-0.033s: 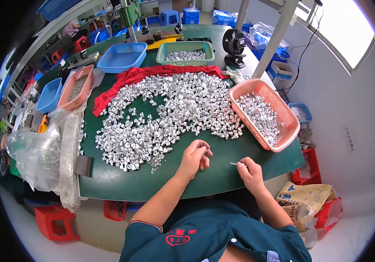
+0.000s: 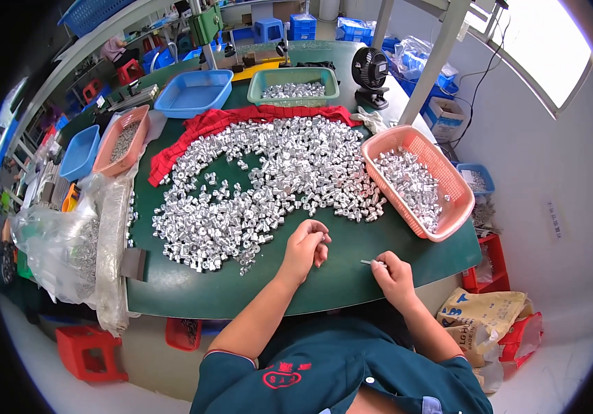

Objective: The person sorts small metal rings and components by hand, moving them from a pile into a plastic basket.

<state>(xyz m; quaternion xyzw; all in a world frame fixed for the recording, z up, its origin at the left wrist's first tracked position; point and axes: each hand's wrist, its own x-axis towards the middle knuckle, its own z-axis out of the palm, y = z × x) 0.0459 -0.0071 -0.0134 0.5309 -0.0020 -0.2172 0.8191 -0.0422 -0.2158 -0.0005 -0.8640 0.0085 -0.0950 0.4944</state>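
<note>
Many metal parts (image 2: 296, 165): small, silvery, short cylinders, some showing a ring-shaped end; they lie loose in a wide heap across the middle of the frame, its front edge reaching lowest at centre left.
Green surface (image 2: 334, 290): carries the heap, with a bare strip along its near edge at lower centre.
Left hand (image 2: 302, 252): centre of the frame, just below the heap, fingers curled inward and thumb near the forefinger; whether a part sits between them I cannot tell.
Right hand (image 2: 394, 277): right of lower centre, thumb and forefinger pinching a thin rod (image 2: 365, 261).
Rod end: pale, pointing left toward the other hand and apart from it; the rest is hidden in the fingers.
Pink basket (image 2: 441, 162): right of the frame, beside the heap, containing similar silvery parts.
Red cloth (image 2: 172, 155): along the heap's upper left edge.
Pinch: a firm hold close to the exposed end should limit wobble, with the fingertips clear of the tip.
Alignment: contact between rod and part is probably best made straight on, with small movements, so neither slips.
Bare strip: a sensible working spot, since a dropped piece would be easier to find there.
</note>
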